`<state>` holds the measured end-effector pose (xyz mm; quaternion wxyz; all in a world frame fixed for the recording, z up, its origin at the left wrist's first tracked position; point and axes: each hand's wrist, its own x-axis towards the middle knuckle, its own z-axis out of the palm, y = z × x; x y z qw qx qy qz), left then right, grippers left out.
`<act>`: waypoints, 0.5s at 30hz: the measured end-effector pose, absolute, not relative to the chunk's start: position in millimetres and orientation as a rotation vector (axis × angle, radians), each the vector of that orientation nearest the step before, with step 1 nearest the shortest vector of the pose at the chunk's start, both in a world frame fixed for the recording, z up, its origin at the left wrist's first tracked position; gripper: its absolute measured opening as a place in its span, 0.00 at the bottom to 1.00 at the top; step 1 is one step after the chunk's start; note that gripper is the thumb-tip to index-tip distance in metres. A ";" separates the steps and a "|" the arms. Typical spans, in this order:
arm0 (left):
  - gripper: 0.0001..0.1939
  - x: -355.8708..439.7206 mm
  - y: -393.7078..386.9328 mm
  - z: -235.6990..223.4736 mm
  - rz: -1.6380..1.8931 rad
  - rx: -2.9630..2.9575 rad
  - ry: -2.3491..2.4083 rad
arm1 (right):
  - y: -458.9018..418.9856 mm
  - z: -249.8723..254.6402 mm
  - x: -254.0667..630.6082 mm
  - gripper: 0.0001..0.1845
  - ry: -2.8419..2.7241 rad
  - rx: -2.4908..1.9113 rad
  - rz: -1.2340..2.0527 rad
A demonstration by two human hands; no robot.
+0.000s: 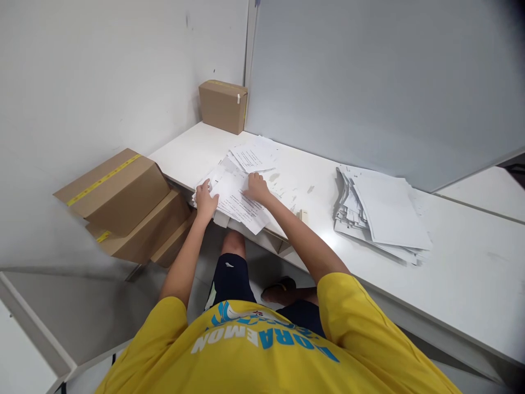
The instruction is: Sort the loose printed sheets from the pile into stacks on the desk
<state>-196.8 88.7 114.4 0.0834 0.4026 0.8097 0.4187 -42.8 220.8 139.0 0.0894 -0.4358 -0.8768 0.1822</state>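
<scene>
A loose pile of printed paper sheets (233, 191) lies near the front edge of the white table. At its left side my left hand (206, 202) rests on the paper, thumb and fingers apart. My right hand (257, 188) is on the pile's right side, its fingers curled against the thumb at a printed sheet; the exact grip is partly hidden. One sheet's corner sticks out past the table edge. Behind the hands, more printed sheets (256, 155) overlap the pile.
A thick, uneven paper stack (385, 210) sits to the right on the white table (459, 257). A small whitish object (303, 216) lies by my right forearm. One cardboard box (222, 107) stands in the back corner; several cardboard boxes (118, 191) are stacked at left. A grey panel (369, 82) rises behind.
</scene>
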 end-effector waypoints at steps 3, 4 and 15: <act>0.29 -199.6 89.3 112.3 1.445 1.139 2.314 | 223.1 144.2 -37.8 0.24 -2.496 -1.323 0.750; 0.28 -200.1 88.2 111.5 1.493 1.121 2.321 | 225.5 145.8 -35.3 0.24 -2.450 -1.322 0.836; 0.41 -185.9 82.6 100.0 1.845 0.951 2.046 | 251.3 146.4 -16.0 0.23 -1.813 -0.716 1.539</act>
